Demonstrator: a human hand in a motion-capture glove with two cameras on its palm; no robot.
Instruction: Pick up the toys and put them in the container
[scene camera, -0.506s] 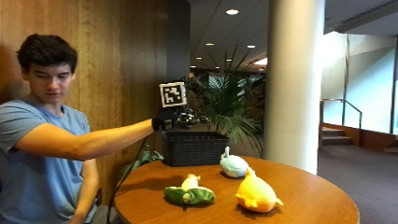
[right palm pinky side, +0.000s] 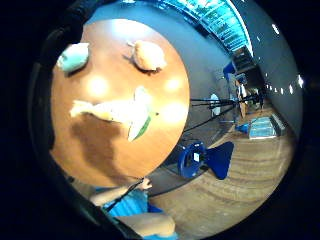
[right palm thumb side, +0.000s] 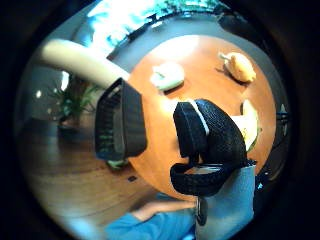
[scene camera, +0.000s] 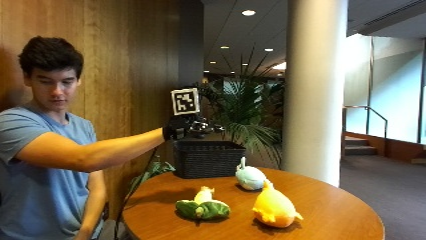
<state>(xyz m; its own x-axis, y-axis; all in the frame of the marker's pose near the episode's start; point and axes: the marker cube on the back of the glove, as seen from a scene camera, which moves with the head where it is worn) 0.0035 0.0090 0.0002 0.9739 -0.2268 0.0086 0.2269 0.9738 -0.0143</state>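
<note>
**Gloved hand raised above basket rim; three plush toys lying on table**

The person is sitting at the round wooden table (scene camera: 333, 210), extending the right arm out level, so the gloved right hand (scene camera: 178, 127) is hanging in the air just above the near rim of the black basket (scene camera: 208, 159). From the outside view the fingers are hidden behind the glove, and neither palm view is showing them, so I cannot tell whether the hand is released or clenched; nothing is visibly sitting in it.

Taking the table's middle as the clock centre in the outside view: the basket is standing at about 11 o'clock, near the far edge. The pale mint plush toy (scene camera: 251, 177) is lying at about 12 o'clock, just beside the basket's right corner. The green and cream plush toy (scene camera: 203, 207) is resting at about 8 o'clock. The yellow plush toy (scene camera: 273, 207) is resting at about 5 o'clock, near the green one but apart from it.

All three toys are lying outside the basket. The palm views are looking down on the tabletop with the same three toys spread apart
</note>
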